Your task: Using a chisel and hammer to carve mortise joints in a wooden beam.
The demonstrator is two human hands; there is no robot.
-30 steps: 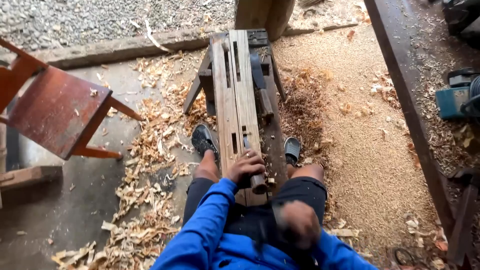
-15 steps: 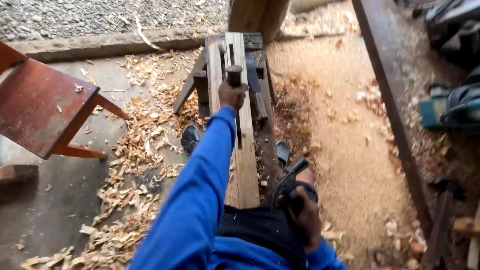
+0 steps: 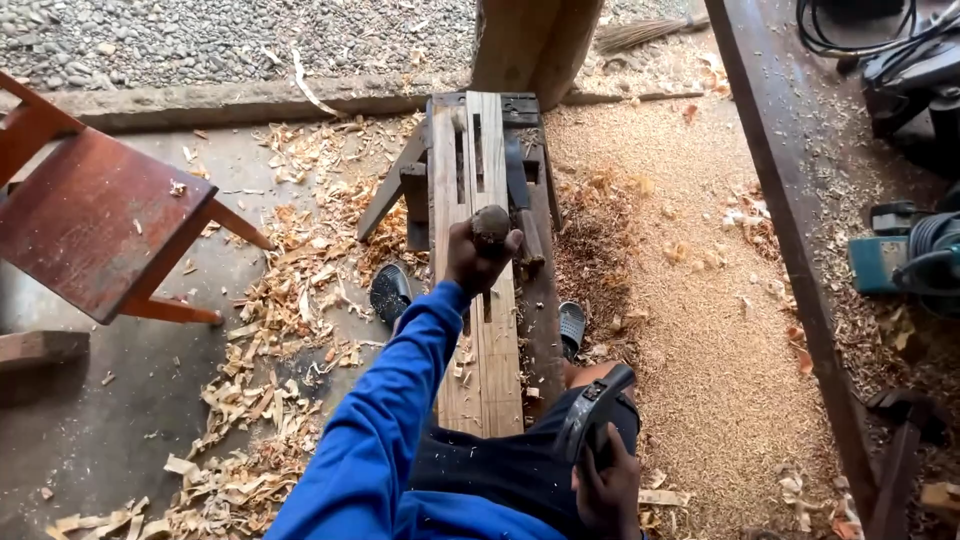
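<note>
The left hand (image 3: 478,262) is stretched out ahead in a blue sleeve (image 3: 385,420), its fingers wrapped tight around the rounded brown wooden handle (image 3: 490,226) of a tool whose working end is hidden behind the fist. That handle is held above the pale slotted planks (image 3: 478,330) that lie lengthwise on the dark wooden workbench (image 3: 532,250) between the person's feet, which wear dark sandals (image 3: 389,294). The right hand (image 3: 606,488) rests low by the right thigh, closed around a dark, curved, strap-like object (image 3: 592,412) whose kind cannot be made out. Curled wood shavings (image 3: 270,330) cover the concrete to the left of the bench, and fine sawdust (image 3: 690,330) spreads to its right. A reddish wooden stool (image 3: 95,225) stands tilted at far left, well apart from the bench.
</note>
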